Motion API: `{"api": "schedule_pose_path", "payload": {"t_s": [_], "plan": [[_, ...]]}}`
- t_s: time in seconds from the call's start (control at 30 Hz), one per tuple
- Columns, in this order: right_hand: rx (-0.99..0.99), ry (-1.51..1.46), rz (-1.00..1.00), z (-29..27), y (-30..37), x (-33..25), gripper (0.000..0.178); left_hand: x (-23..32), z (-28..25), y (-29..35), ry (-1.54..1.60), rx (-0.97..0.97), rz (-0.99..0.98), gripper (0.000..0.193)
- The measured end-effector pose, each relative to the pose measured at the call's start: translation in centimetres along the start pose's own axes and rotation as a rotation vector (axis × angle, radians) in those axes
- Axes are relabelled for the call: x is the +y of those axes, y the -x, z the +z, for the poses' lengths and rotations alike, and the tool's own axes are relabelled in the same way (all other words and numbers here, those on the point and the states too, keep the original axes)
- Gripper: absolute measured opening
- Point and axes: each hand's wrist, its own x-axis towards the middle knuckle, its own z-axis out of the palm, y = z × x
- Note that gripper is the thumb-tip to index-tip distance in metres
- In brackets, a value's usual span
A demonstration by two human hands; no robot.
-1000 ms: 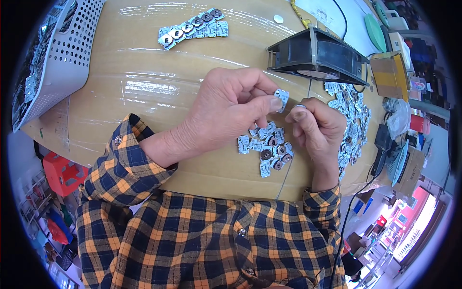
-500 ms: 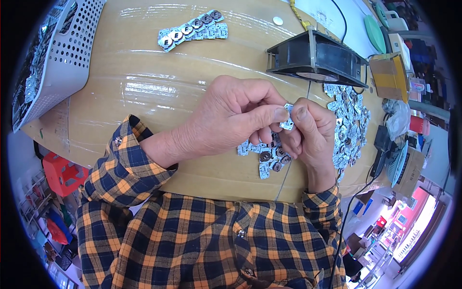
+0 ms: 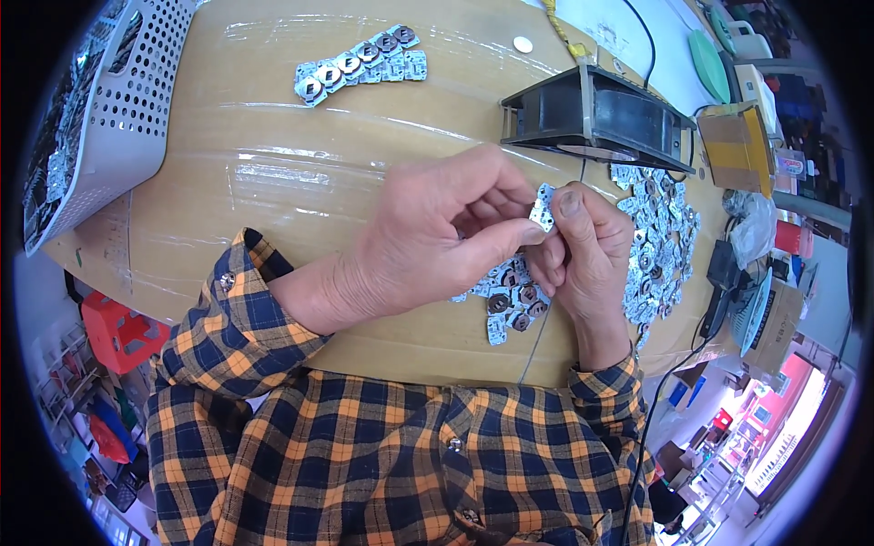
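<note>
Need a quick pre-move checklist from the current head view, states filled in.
1. Small board gripped: ok, pinched at the right hand's thumb.
2. Left hand touching that board: cannot tell, thumb tip is right at its edge.
3. Board's far face: cannot tell, turned from the camera.
4. Table under the hands free of parts: not ok, a small cluster of boards lies there, partly hidden.
5. Overlapping row of boards apart from both hands: ok.
6. Black fan apart from both hands: ok.
</note>
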Motion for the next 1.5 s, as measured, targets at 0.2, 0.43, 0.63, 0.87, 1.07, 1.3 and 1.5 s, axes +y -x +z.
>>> {"api": "schedule_pose_path", "payload": {"t_s": [0.2,0.43,0.63,0.87,1.07,1.3,1.5], "plan": [[0.016,0.023,0.025,0.3,0.4,-0.4,0.032,0.1,-0.1,0.2,-0.150,0.004,0.138,0.018],[0.155,0.419,-0.251,-1.7,0.4,0.0,0.035,1.3,-0.7,0.5,-0.710,-0.272,0.353,0.021],[0.120,0.459,-0.251,-1.7,0.7,0.1,0.036,1.7,-7.4,-3.6,-1.178,0.324,0.378,0.016],[0.034,0.481,-0.196,-0.8,0.6,-0.1,0.033,0.5,-11.1,-4.7,-1.438,0.069,0.223,0.016],[0.037,0.439,-0.126,-0.9,0.7,-0.3,0.034,0.4,-12.2,-5.6,-1.440,-0.074,0.390,0.020],[-0.079,0.535,-0.298,-0.8,0.8,-0.6,0.025,0.8,-14.9,-8.5,-1.181,-0.194,0.153,0.016],[-0.528,0.932,-0.761,0.9,0.4,0.2,0.011,0.9,-13.1,-6.7,-0.713,-0.075,0.018,0.018]]}}
